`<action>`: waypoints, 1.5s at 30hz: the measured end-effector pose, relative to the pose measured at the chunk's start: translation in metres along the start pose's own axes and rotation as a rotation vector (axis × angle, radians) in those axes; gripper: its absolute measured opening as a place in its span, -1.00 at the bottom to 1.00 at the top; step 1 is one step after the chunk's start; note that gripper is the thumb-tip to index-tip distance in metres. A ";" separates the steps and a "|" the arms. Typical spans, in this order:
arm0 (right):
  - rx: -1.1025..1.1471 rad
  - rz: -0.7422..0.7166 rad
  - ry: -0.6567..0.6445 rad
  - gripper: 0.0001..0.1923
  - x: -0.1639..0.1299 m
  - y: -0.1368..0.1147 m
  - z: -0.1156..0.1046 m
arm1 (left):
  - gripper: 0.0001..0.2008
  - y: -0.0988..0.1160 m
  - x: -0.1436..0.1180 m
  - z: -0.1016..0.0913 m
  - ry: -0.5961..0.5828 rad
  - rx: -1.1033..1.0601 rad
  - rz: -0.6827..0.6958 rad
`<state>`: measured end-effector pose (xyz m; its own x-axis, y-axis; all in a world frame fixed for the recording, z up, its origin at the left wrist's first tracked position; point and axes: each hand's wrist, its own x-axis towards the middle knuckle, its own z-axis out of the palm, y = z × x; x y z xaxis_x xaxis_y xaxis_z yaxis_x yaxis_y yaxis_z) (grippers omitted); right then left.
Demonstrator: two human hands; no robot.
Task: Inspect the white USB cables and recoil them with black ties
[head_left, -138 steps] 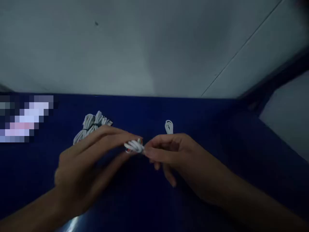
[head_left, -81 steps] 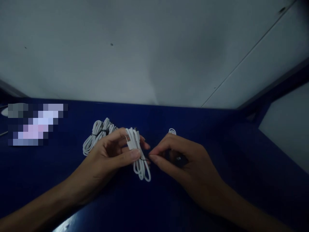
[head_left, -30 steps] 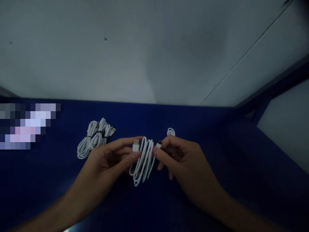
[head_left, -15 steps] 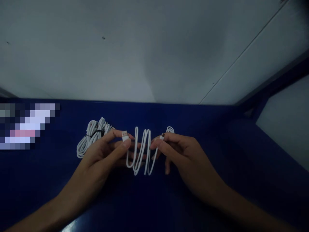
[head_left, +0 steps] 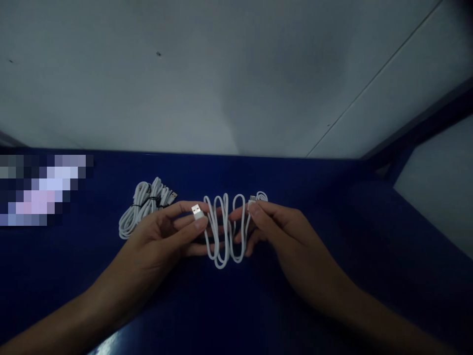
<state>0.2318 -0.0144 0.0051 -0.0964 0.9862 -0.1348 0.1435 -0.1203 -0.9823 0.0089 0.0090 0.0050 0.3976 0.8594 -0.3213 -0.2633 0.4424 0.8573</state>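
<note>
Left hand [head_left: 162,236] and right hand [head_left: 281,231] each pinch one plug of a looped white USB cable [head_left: 225,231]; no writing is legible.

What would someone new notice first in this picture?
The white cable stretched in loops between the left hand and the right hand, over the blue table. Behind the left hand lies a pile of tied white cables.

Left hand [head_left: 162,236] pinches the USB plug [head_left: 198,212] of a white cable [head_left: 223,231]; right hand [head_left: 281,231] pinches the other end. Loops hang between them above the blue table [head_left: 332,236]. Bundled white cables [head_left: 146,204] lie left.
</note>
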 end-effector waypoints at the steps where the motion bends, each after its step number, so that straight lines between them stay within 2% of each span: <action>1: -0.012 -0.012 0.019 -0.60 0.000 0.000 0.001 | -0.88 0.000 0.000 0.000 0.014 0.009 0.013; 6: -0.021 -0.073 0.157 -0.58 0.000 0.003 0.006 | -0.80 0.000 -0.004 0.000 0.037 0.100 0.048; 11: -0.012 -0.066 0.193 -0.53 -0.004 0.003 0.009 | -0.78 -0.001 -0.008 -0.004 0.040 0.129 0.006; 16: -0.144 -0.146 0.251 -0.49 -0.011 -0.002 0.010 | -0.82 0.001 -0.008 -0.001 0.073 0.148 0.031; 22: -0.165 -0.118 0.109 -0.51 -0.016 0.000 0.014 | -0.88 0.002 -0.007 0.002 0.145 0.184 0.065; 27: -0.095 -0.029 -0.094 -0.54 -0.017 -0.001 0.014 | -0.92 -0.002 -0.005 0.000 0.105 0.225 0.099; 30: -0.038 -0.050 -0.163 -0.58 -0.015 -0.002 0.012 | -0.87 -0.003 -0.006 -0.001 0.086 0.301 0.094; 35: 0.029 -0.048 -0.164 -0.58 -0.009 0.000 0.010 | -0.85 -0.003 -0.007 -0.003 0.069 0.356 0.053; 39: 0.108 -0.021 -0.172 -0.59 -0.010 0.001 0.009 | -0.83 -0.005 -0.008 0.000 0.124 0.347 0.044; 42: 0.122 0.005 -0.158 -0.60 -0.011 0.001 0.010 | -0.91 -0.006 -0.007 0.005 0.185 0.358 0.097; 45: 0.139 0.042 -0.157 -0.63 -0.010 0.001 0.012 | -0.85 -0.007 -0.007 0.008 0.206 0.363 0.203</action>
<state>0.2216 -0.0261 0.0036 -0.2467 0.9515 -0.1838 0.0144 -0.1861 -0.9824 0.0154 -0.0018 0.0047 0.1770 0.9686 -0.1744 0.0214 0.1734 0.9846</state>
